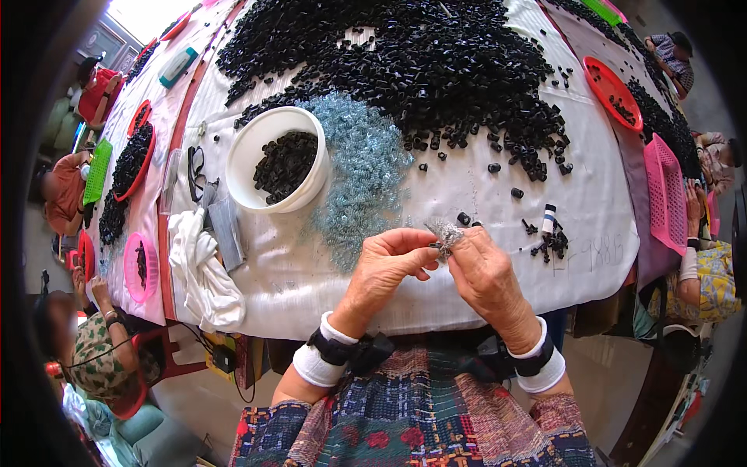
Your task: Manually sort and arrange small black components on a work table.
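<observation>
From the head camera, the left hand (389, 261) and right hand (486, 268) meet over the table's near edge (436, 300), fingertips pinching a small clear clump (446, 233), raised close for fine fingerwork. The white bowl (276, 159) of black pieces (436, 62) sits within left reach.

The scene was brightly and evenly lit, with daylight coming from the far upper left, where a window (144, 14) was blown out to near white. The white tablecloth (482, 194) was pale and slightly washed out in the middle. Shadows were soft and short, lying close under the white bowl (274, 156) and beneath both hands. The centre was sharp; the small clear piece between the fingers looked a little blurred. Fisheye distortion bent the table edges strongly, and a dark round vignette closed off the corners. People at the rim looked stretched and softer.
</observation>
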The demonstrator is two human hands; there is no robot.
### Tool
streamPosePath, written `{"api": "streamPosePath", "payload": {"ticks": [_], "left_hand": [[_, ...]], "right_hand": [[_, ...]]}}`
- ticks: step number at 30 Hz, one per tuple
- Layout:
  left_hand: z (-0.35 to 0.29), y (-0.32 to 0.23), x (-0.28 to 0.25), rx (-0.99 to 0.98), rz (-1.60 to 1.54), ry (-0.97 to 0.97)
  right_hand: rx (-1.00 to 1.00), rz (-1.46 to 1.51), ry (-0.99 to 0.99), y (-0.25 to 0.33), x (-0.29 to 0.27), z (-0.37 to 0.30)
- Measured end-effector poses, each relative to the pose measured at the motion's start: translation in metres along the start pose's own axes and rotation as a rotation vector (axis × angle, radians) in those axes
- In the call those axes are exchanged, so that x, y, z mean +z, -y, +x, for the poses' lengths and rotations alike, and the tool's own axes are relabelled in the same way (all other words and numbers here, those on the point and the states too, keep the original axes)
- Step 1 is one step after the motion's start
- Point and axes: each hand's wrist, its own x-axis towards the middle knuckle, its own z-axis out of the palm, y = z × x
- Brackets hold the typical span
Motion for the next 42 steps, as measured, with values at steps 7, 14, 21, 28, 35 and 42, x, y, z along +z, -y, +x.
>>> {"api": "streamPosePath", "payload": {"ticks": [7, 14, 21, 28, 35, 42], "left_hand": [[-0.001, 0.001, -0.001, 0.016, -0.006, -0.034], [-0.001, 0.000, -0.003, 0.053, 0.084, -0.027], [0.000, 0.002, -0.001, 0.010, -0.011, 0.027], [0.000, 0.009, -0.003, -0.043, -0.121, 0.051], [0.002, 0.012, -0.003, -0.049, -0.115, 0.054], [-0.002, 0.001, -0.006, -0.093, -0.180, -0.018]], "right_hand": [[0.024, 0.002, -0.008, -0.003, -0.002, 0.002], [0.045, 0.030, -0.043, -0.003, 0.004, 0.003], [0.154, 0.155, -0.076, -0.003, 0.009, 0.000], [0.328, 0.333, -0.225, 0.006, 0.009, -0.007], [0.119, 0.202, -0.184, -0.008, 0.007, -0.013], [0.364, 0.110, -0.203, -0.027, -0.005, -0.043]]}}
